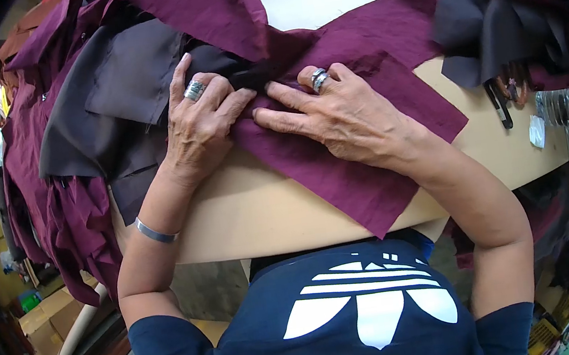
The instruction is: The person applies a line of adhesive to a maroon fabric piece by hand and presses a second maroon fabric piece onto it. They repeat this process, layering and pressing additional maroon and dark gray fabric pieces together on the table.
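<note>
Maroon cloth and dark grey cloth meet in a folded bunch between my two hands. My left hand is closed at this fold, its thumb side against the dark grey cloth and one finger raised. From the right, my right hand grips the maroon cloth near the same fold, two fingers lying along its top and the thumb hidden. The fingertips of both hands are close together. A long maroon flap extends below my right hand toward the table's near edge.
The pale table curves in front of me. More maroon cloth hangs over its left side. Dark cloth lies at the right, near black-handled scissors and a white scrap. Cardboard boxes stand below left.
</note>
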Motion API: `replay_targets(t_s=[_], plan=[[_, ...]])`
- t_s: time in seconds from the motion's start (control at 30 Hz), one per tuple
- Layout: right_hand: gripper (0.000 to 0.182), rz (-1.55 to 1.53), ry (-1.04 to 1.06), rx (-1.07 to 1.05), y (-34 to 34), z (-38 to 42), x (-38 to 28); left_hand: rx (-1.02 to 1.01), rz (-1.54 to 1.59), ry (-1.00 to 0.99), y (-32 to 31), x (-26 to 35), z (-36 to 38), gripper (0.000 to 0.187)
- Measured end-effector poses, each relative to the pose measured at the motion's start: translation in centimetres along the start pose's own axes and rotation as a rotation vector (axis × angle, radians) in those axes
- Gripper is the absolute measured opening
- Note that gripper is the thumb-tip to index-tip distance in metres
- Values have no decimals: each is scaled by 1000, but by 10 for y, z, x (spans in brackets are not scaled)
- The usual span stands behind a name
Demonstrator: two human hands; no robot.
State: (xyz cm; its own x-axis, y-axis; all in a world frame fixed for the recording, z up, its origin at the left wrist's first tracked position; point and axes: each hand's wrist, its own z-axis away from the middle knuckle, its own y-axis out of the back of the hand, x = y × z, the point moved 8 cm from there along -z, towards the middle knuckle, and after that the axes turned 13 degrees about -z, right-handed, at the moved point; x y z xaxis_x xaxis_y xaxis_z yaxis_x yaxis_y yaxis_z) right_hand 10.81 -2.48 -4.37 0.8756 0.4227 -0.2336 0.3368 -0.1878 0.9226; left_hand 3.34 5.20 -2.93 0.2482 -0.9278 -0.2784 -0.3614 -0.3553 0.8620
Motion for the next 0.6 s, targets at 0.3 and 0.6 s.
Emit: replay_targets(t_s=[0.3, 0.6], plan=[[30, -169, -14, 175, 1, 7, 9, 11, -24, 19, 0, 0, 3, 20], [40, -450, -83, 156, 0, 1, 23, -3, -77, -3, -2, 1, 3, 20]])
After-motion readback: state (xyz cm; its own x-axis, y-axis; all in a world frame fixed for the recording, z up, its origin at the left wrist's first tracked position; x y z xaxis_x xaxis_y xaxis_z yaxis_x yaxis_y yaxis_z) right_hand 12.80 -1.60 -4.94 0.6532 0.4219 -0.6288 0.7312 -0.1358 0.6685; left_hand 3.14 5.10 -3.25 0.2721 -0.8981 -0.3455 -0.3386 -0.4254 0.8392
